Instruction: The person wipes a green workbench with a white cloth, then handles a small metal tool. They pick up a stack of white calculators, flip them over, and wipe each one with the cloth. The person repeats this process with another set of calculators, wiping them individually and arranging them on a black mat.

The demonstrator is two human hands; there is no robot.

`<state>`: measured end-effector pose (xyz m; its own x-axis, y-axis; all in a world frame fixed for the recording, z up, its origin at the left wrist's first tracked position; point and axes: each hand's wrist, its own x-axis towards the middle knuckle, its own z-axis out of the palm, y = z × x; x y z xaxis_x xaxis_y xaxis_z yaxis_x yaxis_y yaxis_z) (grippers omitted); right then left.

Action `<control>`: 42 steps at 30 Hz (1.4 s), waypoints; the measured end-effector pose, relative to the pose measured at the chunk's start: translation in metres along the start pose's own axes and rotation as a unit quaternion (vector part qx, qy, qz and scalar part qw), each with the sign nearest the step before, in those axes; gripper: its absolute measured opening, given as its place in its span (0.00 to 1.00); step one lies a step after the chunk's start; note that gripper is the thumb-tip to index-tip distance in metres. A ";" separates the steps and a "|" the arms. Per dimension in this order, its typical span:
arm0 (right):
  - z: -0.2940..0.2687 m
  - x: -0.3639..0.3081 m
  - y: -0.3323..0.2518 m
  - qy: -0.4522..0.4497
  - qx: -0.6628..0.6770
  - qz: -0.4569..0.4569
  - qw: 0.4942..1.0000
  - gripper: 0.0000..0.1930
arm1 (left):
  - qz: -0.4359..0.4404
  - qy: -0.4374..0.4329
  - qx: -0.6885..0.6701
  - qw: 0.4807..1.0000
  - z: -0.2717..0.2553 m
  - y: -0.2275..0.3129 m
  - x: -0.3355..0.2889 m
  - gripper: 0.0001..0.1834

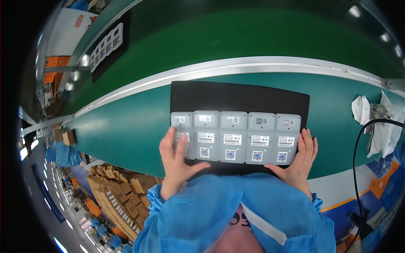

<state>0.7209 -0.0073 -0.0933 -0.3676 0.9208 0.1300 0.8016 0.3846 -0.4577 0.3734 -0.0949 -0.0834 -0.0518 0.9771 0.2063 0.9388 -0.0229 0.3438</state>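
Note:
Several grey handheld devices [232, 137], with white labels and printed square codes on their upward faces, lie side by side in a row on a black mat [240, 96]. My left hand [176, 162] is at the row's left end, fingers spread over the leftmost device and its outer edge, thumb stretched out along the near edge. At the other end, my right hand [297, 161] touches the rightmost device's outer side, its fingers extended and its thumb by the near corner. Neither hand is closed around a device.
The mat lies on a green workbench [122, 130]. Beyond a pale rail [253, 63] runs a darker green belt, carrying another black mat with a similar row [107, 47]. White plastic bags [386, 122] and a black cable [355, 177] are at right; brown cartons [122, 189] at lower left.

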 end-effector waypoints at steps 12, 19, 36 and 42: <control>-0.025 0.010 0.041 0.002 0.122 0.015 0.992 0.15 | -0.034 -0.041 -0.041 0.998 -0.001 -0.022 -0.021 0.68; -0.002 0.014 0.054 0.099 0.007 0.000 0.995 0.10 | -0.061 -0.062 -0.070 0.994 -0.007 -0.022 -0.009 0.64; 0.000 0.019 0.044 0.122 -0.008 0.000 0.993 0.12 | -0.049 -0.037 -0.043 0.997 -0.004 -0.025 -0.012 0.64; -0.001 0.022 0.029 0.168 0.029 0.033 0.985 0.21 | -0.033 -0.044 -0.018 0.998 -0.008 -0.023 -0.004 0.62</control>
<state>0.7361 0.0241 -0.1028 -0.1300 0.9168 0.3775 0.7870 0.3270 -0.5231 0.3492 -0.0998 -0.0844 -0.0808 0.9916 0.1012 0.9214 0.0356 0.3871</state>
